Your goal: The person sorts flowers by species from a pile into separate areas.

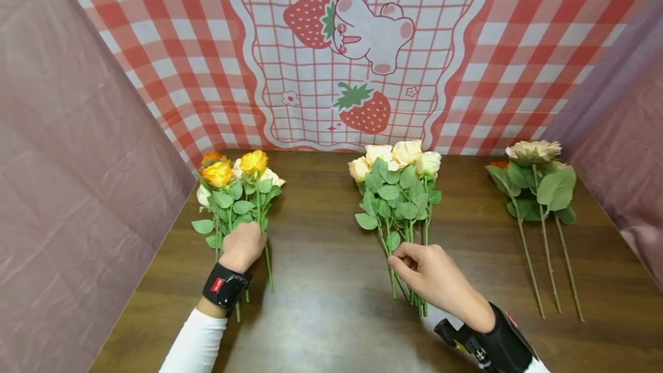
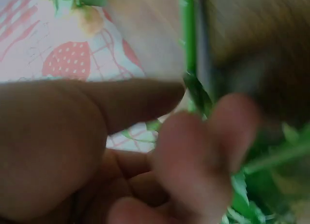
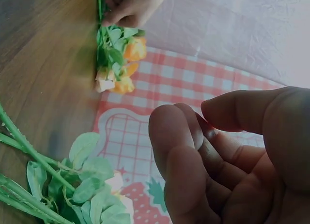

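Observation:
Yellow-orange and pale roses [image 1: 217,174] lie on the left with leafy stems. Over those stems my left hand [image 1: 243,244] pinches one green stem [image 2: 189,35] of an orange rose [image 1: 254,162]; in the left wrist view the thumb tip and fingertips are right at it, blurred. A bunch of cream roses [image 1: 406,152] lies in the middle, its stems [image 1: 411,289] toward me. Just over those stems hovers my right hand [image 1: 435,275], fingers loosely bent. Nothing shows between its thumb and fingers [image 3: 169,132] in the right wrist view, where the stems lie apart from it.
Three flowers lie at the right, among them a large beige one [image 1: 533,152] and a red-orange one mostly behind leaves. They rest on a brown wooden table [image 1: 321,235]. A red-and-white checked cloth [image 1: 197,45] hangs behind, with pink drapes [image 1: 67,131] at the sides.

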`<state>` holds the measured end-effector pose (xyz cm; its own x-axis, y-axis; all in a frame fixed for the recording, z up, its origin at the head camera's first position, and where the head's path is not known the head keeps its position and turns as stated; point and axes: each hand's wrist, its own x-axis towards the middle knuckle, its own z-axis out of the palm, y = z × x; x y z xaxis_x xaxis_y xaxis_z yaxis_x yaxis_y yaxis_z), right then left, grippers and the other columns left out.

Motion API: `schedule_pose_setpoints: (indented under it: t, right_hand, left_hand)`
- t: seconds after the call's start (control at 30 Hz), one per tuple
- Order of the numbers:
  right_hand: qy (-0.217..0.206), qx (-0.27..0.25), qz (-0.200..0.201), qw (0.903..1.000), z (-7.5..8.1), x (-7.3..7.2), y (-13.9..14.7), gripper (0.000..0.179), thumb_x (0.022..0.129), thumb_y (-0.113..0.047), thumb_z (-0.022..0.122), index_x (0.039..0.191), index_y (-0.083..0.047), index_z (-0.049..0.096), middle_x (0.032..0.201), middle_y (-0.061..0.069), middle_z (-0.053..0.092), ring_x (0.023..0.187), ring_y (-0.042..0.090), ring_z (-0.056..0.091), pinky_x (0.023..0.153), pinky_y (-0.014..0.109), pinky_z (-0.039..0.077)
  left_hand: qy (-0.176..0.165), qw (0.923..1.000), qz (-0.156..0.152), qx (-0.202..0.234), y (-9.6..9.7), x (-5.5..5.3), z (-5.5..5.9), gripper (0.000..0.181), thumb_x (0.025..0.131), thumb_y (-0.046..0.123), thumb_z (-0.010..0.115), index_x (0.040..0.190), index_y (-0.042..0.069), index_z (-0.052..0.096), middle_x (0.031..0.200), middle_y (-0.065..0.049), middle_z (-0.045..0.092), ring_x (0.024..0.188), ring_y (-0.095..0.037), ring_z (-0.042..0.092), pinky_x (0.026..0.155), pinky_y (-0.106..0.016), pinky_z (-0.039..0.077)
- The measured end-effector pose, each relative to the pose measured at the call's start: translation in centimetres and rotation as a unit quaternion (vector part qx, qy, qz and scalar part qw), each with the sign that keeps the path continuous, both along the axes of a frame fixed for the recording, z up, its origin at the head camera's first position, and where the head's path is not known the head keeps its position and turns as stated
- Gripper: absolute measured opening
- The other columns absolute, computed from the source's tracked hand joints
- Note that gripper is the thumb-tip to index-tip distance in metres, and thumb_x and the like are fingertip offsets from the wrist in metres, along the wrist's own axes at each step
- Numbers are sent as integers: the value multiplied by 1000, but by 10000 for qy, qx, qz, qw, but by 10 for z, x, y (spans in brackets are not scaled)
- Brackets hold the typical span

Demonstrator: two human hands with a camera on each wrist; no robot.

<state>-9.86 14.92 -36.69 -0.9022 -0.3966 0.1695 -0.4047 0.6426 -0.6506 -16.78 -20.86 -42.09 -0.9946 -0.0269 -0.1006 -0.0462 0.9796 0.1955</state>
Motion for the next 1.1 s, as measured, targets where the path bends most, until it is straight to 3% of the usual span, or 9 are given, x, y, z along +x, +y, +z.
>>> schedule_pose_setpoints:
  t: [0.17,0.43,0.63,0.73,0.87,1.1]
  right_hand:
    - [16,29,-51,10000,1,0,-2,15,87,-15,61,77,-27,64,52,-14,49,41,1,36,41,21,33]
    - [-55,32,-75,10000,0,3,-2,15,86,-17,62,78,-29,63,52,-14,49,41,1,37,41,21,35]
    - [-78,10,-23,10000,-1,4,-2,14,86,-18,62,79,-30,63,53,-15,51,42,1,39,40,21,36]
    - [-81,12,-13,10000,0,4,-2,14,87,-18,62,80,-30,63,53,-15,50,42,1,38,40,21,36]
    - [-18,36,-10,10000,-1,3,-2,14,86,-17,62,79,-30,63,52,-15,49,41,1,37,39,20,33]
    - [-38,95,-67,9999,-2,1,-1,14,87,-18,62,79,-30,63,50,-15,47,40,0,36,39,20,32]
  left_hand:
    - [598,9982,65,40,-1,-2,-5,23,82,14,56,69,-5,60,69,-27,65,58,-39,60,44,-54,49]
    - [617,9976,115,295,-2,-8,-9,21,82,13,57,74,-6,59,73,-28,65,59,-40,60,43,-53,48]
    - [595,9963,-59,610,-5,-10,-8,16,78,9,58,72,-6,61,74,-29,64,61,-40,60,45,-53,48]
    - [620,9947,-123,813,-7,-10,-5,14,75,3,54,62,-2,56,63,-24,60,53,-32,57,41,-47,46]
    - [776,9913,-229,1035,-12,-9,3,26,73,-1,50,50,8,42,51,-12,47,44,-22,45,38,-39,41]
    - [1223,9836,-408,1261,-10,-4,20,36,76,-1,49,47,15,34,44,0,32,42,-19,41,39,-36,39]
